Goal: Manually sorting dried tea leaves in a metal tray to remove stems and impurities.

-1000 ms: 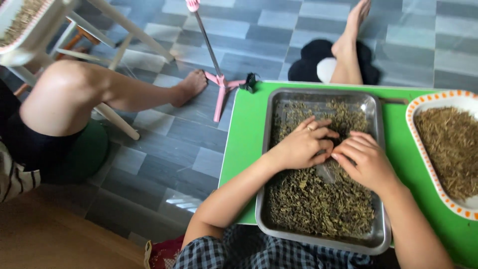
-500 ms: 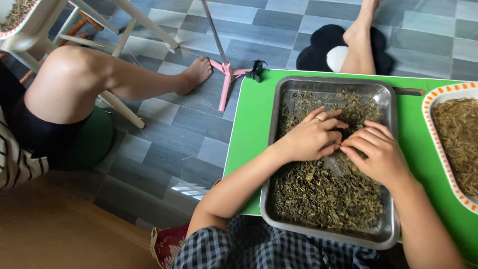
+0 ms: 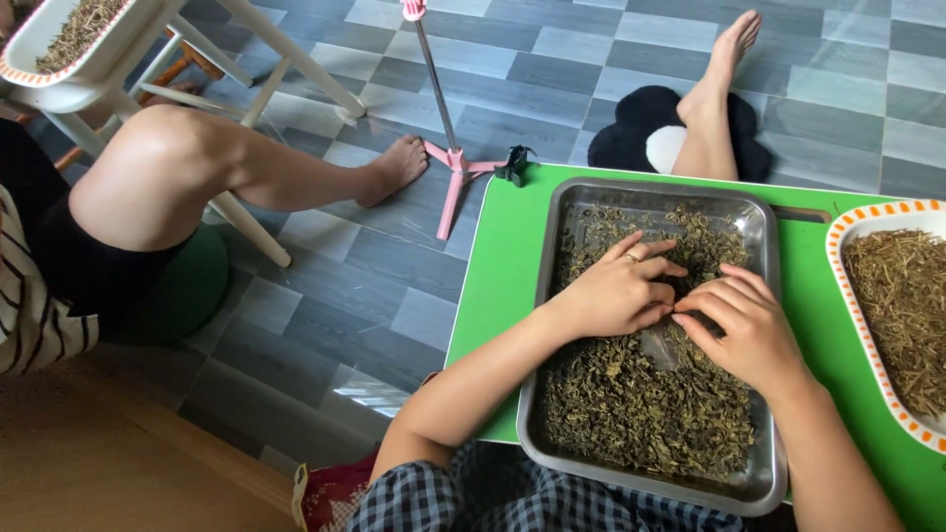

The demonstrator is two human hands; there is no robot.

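While both hands work in the middle of the tray, this is how things lie:

Left hand [image 3: 621,291]: palm down on the dried leaves, fingers [image 3: 658,268] spread loosely and lying flat, gripping nothing that shows; a ring sits on one finger.

Right hand [image 3: 744,325]: just beside the left hand, fingertips [image 3: 690,317] curled down into the leaves and nearly meeting the left hand's; whether they pinch any leaf is hidden, so I cannot tell.

Dried leaves [image 3: 641,404]: a loose, dark olive heap of crumbled leaves and stems, thickest toward the near end of the tray, thinner at the far end, with a bare patch of metal just below the hands.

Metal tray [image 3: 764,236]: rectangular, shallow, rounded corners, lying on the counter with its near edge over the person's checked lap.

Counter [image 3: 503,266]: bright green, low to the floor, carrying the tray and the white dish.

White dish [image 3: 855,222]: orange-patterned rim, just right of the tray, filled with paler, straw-like stems; cut off by the frame edge.

Pink stand [image 3: 448,148]: thin pole on a tripod foot, on the grey tiled floor beyond the counter's far left corner.

Other people: one bare leg [image 3: 227,167] at left beside a white stool, another foot [image 3: 724,59] at top over a black cushion.
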